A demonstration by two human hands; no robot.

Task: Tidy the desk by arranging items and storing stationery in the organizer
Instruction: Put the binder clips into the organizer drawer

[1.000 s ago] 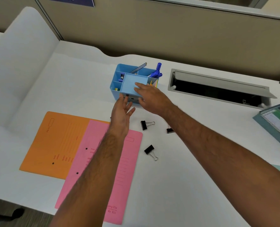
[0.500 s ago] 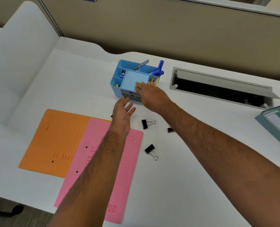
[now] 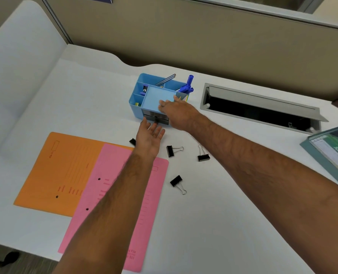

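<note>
The organizer stood near the bench's far edge, pens already stored. The right hand rested flat-fingered on its top; the left hand reached, fingers relaxed, toward its drawer. Four clips and two folders remained untidied.

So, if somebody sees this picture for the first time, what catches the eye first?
Probably the two bare forearms reaching to the blue organizer at the back of the white desk: the right hand rests on its top, the left hand reaches toward its front. Next, the orange folder and pink folder overlapping at left, with black binder clips scattered beside them.
</note>
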